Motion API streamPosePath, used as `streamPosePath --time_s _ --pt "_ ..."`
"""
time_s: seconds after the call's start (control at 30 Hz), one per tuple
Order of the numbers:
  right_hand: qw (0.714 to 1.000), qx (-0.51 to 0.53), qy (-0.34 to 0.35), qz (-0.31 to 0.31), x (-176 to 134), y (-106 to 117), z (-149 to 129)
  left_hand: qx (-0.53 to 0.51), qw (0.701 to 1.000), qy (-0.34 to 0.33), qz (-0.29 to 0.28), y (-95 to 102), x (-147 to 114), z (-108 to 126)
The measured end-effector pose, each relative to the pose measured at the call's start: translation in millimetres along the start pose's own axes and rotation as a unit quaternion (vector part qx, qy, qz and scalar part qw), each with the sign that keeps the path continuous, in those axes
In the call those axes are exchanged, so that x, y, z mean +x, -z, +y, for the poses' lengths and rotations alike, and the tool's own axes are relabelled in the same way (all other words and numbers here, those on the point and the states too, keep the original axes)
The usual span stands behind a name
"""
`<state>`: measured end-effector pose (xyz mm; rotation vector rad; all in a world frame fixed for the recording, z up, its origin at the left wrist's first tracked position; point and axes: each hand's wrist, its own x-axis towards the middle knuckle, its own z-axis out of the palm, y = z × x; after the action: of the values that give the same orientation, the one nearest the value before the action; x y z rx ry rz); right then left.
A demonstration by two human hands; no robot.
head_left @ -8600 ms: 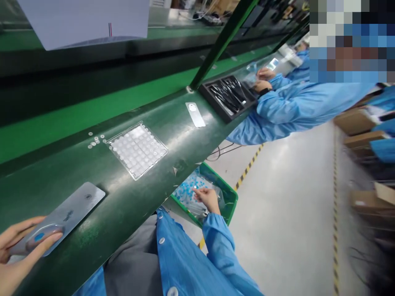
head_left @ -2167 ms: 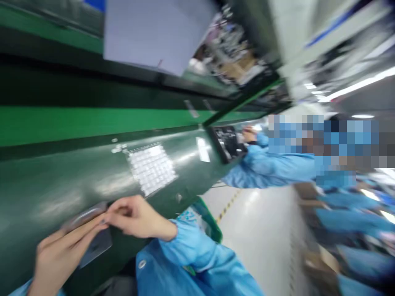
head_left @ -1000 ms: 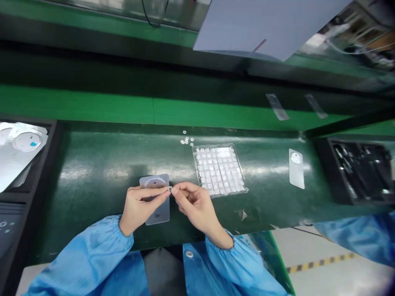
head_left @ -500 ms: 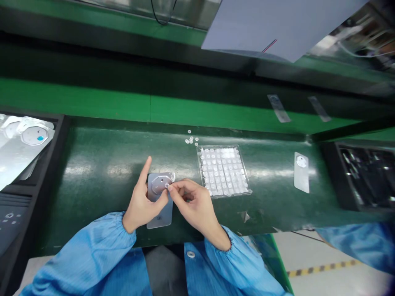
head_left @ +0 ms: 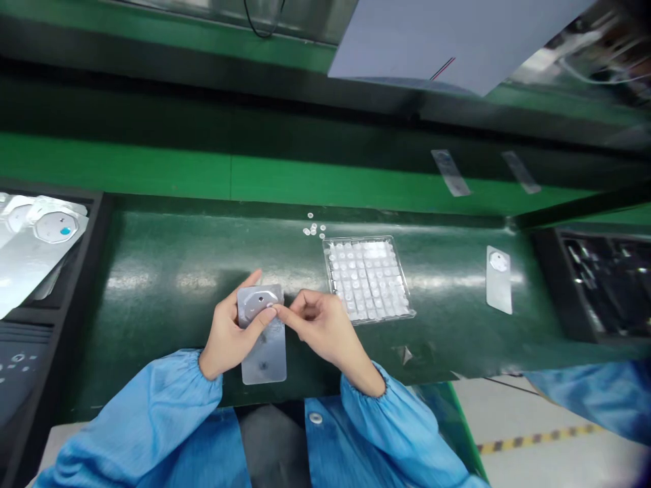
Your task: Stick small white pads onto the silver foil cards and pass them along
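Observation:
My left hand (head_left: 230,337) is wrapped round the left edge of a grey phone back cover (head_left: 270,359), its thumb lying over the front. The cover is tilted, with an octagonal camera area at its top and a small dark hole in it. My right hand (head_left: 325,332) has thumb and forefinger pinched at the lower right of that camera area, touching the left thumb tip. Whatever is in the pinch is hidden by the fingertips. A clear tray (head_left: 411,315) filled with rows of small round whitish pieces lies right of my right hand.
Several loose small rings (head_left: 313,229) lie behind the tray. Another phone back cover (head_left: 499,279) lies at the right, near a black bin (head_left: 564,291). More covers (head_left: 35,251) sit on a black rack at the left. A co-worker's blue sleeve (head_left: 595,393) shows at the lower right.
My left forefinger, stretched out before, has folded in behind the cover. The cover is tilted up more. The right fingers have closed in on the camera area, and the small clear piece in them is now hidden.

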<state>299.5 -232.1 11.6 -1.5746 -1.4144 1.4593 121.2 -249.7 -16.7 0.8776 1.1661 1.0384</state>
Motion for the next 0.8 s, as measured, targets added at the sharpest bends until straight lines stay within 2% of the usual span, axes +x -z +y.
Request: streamPosePath --time_s 0.1,0.2,0.3,0.37,0.43,0.47,0.5,0.53,0.57,0.6,0.63,0.67,0.73,0.8 --pt "0.997 0.043 0.011 -0.058 -3.0 -0.9 13.3 -0.015 1.000 0.015 -0.011 -2.6 3.3 0.0" --pt "0.995 0.043 0.051 -0.071 -14.7 -6.6 29.2 -0.067 0.996 0.038 -0.037 -8.3 3.2 -4.5" --pt "0.994 0.015 0.082 -0.074 -13.6 -12.6 39.7 -0.107 0.993 0.046 0.006 -7.0 11.1 -8.2" --pt "0.992 -0.012 0.091 -0.081 1.0 -15.0 34.0 -0.070 0.997 0.006 0.012 5.7 17.2 -0.5" --pt "0.993 -0.037 0.089 -0.073 28.0 -13.1 14.2 0.050 0.994 -0.088 0.042 33.5 18.0 19.6" --pt "0.993 -0.051 0.089 -0.057 46.2 -9.8 -0.4 0.138 0.977 -0.144 0.081 53.9 16.1 33.4" --pt "0.993 -0.065 0.091 -0.031 66.9 -4.8 -17.2 0.235 0.942 -0.193 0.139 78.1 13.2 48.6" --pt "0.992 -0.082 0.095 -0.003 89.3 1.6 -35.0 0.337 0.893 -0.220 0.202 105.0 9.8 64.0" --pt "0.990 -0.095 0.105 0.029 112.3 8.8 -52.8 0.430 0.842 -0.207 0.250 132.9 6.3 78.8" --pt "0.987 -0.109 0.108 0.052 134.6 16.1 -69.1 0.505 0.793 -0.159 0.302 160.0 3.2 92.1" --pt "0.982 -0.135 0.111 0.068 154.9 22.7 -83.0 0.561 0.749 -0.083 0.342 184.7 0.6 103.3" --pt "0.973 -0.177 0.122 0.086 171.9 27.6 -93.4 0.594 0.720 -0.009 0.360 205.6 -1.6 111.9" --pt "0.941 -0.277 0.155 0.117 192.2 30.3 -101.6 0.619 0.692 0.082 0.362 233.7 -4.6 121.7" --pt "0.903 -0.345 0.217 0.136 190.6 22.0 -94.1 0.616 0.695 0.073 0.365 245.1 -6.3 124.5"
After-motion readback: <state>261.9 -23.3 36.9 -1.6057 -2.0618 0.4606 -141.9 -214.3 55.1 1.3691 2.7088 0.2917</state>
